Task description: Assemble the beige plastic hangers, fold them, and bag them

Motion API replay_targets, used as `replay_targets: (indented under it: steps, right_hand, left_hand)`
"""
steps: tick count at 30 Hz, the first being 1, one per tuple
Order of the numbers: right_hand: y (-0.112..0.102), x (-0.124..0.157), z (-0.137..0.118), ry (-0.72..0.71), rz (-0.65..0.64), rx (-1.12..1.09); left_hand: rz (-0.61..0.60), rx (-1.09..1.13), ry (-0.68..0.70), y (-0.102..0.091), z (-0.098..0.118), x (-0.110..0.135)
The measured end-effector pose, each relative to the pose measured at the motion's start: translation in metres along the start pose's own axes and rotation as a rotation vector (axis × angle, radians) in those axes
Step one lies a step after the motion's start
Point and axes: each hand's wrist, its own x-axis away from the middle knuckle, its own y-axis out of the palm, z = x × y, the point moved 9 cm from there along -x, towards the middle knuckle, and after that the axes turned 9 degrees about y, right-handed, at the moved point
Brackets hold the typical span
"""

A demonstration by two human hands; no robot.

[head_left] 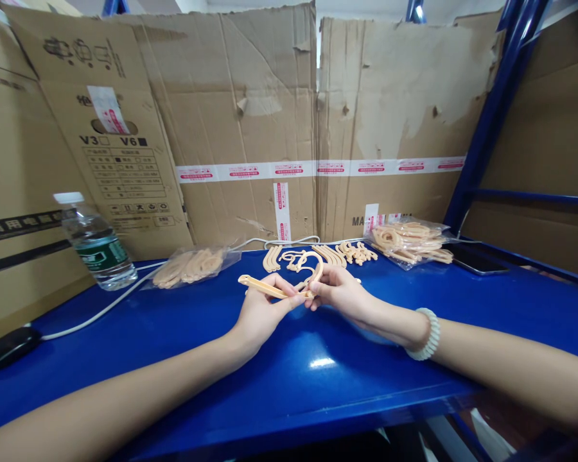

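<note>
The person's left hand [262,314] pinches a long, peach-coloured slatted piece [260,285] between thumb and fingers, its free end, which has a small hole, pointing away to the left. The right hand [341,292], fingers drawn in narrow, grips a curved hook [318,264] of the same colour, its bend rising above the fingertips. The two pieces meet between the hands, over the middle of the blue bench [289,372]; whether they are joined there cannot be told, as the fingers hide part of the contact. A pale coiled band [431,333] circles the right wrist.

Just beyond the hands, loose peach-coloured parts lie on the bench: a cluster of curved strips [272,258] at the left, more hooks [296,260] beside it, another row of strips [332,255], and a heap of small pieces [359,252] at the right. A clear bag [190,266] of similar parts lies to the left, and a fuller bag [409,240] to the right, with a dark phone [479,260] lying flat beside it.

Farther left, a water bottle [101,250] with a green label and white cap stands near a white cable [96,314], which runs to a black device [9,346]. Taped cardboard [250,128] walls the back, beside a blue post [496,109].
</note>
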Motion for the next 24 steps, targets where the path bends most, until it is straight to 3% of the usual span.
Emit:
replay_targets:
  steps: [7,15,24]
  right_hand:
    - [0.001,0.004,-0.006,-0.024,0.040,0.035]
    - [0.003,0.006,-0.016,-0.096,0.043,0.115]
    - [0.002,0.010,-0.020,-0.126,0.112,0.198]
  left_hand:
    - [0.003,-0.010,-0.024,0.000,-0.002,0.000]
    - [-0.001,0.248,-0.087,0.006,-0.004,0.002]
    - [0.055,0.179,-0.084,0.001,-0.003,0.004]
